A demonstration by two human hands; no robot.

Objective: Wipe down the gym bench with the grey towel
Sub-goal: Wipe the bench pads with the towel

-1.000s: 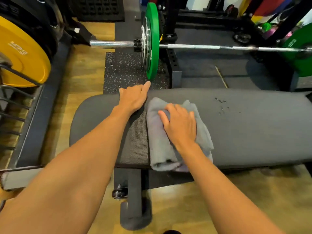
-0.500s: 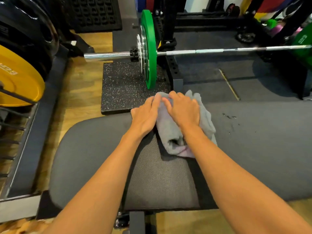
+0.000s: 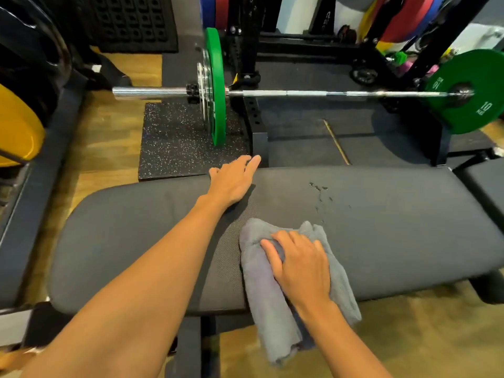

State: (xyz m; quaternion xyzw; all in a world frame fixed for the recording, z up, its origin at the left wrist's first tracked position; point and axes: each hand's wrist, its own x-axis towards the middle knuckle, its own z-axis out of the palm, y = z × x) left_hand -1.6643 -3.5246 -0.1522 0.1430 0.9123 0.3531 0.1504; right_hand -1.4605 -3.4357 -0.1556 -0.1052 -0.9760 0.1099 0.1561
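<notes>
A wooden gym floor [image 3: 103, 148] runs under a black rack, with a speckled rubber mat [image 3: 174, 143] just behind the bench and a yellow plate [image 3: 19, 126] stored at the far left. A barbell [image 3: 300, 93] lies across the view beyond the bench, carrying a green plate [image 3: 215, 91] seen edge-on and another green plate [image 3: 469, 91] at the right.

The dark grey gym bench [image 3: 395, 241] stretches across the middle, its padded top showing a few small wet drops [image 3: 317, 188] right of centre.

The left hand [image 3: 231, 184] lies palm down at the bench's far edge, arm stretched out, fingers straight and held close together, their tips reaching past the edge.

The right hand [image 3: 300, 266] sits on the grey towel [image 3: 259, 282], fingers bent and dug into the bunched cloth, thumb out to the side. The towel lies folded on the near half of the pad, below the drops, its near end hanging over the front edge.
</notes>
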